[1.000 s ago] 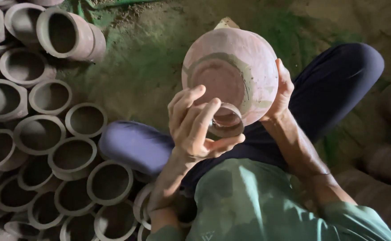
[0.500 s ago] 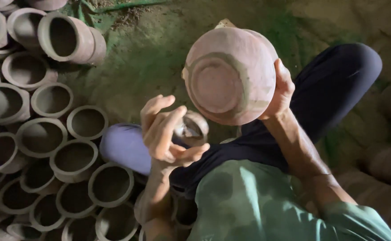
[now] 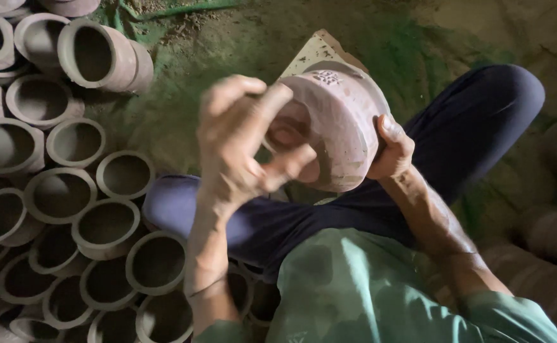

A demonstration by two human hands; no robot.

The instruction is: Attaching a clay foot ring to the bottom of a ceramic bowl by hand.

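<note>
Head view, person seated cross-legged on earth floor. One pinkish-brown round unfired clay pot, held up above lap, tilted, w/ small stamped mark near its upper edge. Right hand grips pot's right side, thumb pressed on wall, fingers wrapped behind & out of sight. Left hand raised in front of pot's left side, motion-blurred; fingers loosely curled, part open; whether it touches pot or holds anything: cannot tell. One pale flat slab shows behind pot's top edge. Two legs in dark blue trousers, folded; one green shirt at bottom of view. Grey-brown open-mouthed clay pots packed rim to rim at person's left, approx. 20+ in view, exact count not possible as some are cut by frame edge; one of these lies on its side, upper left. More rounded clay forms at right, blurred, at least 3.
</note>
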